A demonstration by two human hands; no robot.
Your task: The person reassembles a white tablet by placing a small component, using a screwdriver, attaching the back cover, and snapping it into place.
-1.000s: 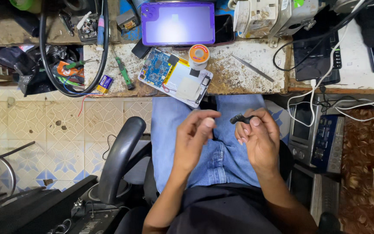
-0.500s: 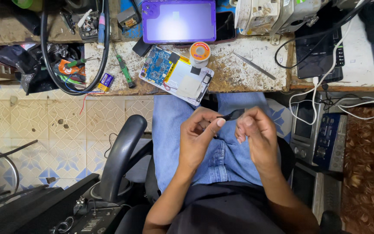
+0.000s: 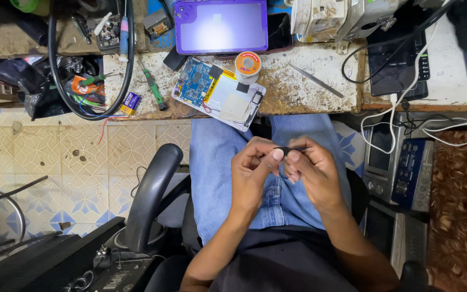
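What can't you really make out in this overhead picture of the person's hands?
- The small black part pinched between the left hand and right hand: fingertips cover most of it, and it is too small to identify, head view.
- The purple-framed tablet: its upper edge is cut off by the top of the picture.
- The open white device with the blue circuit board: its components are too small to tell apart.

hands (image 3: 285, 170) now together, pinching black piece (image 3: 286, 148)

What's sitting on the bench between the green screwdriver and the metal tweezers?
In the head view, between the green screwdriver and the tweezers lie an opened tablet with its blue circuit board showing and a spool of solder wire.
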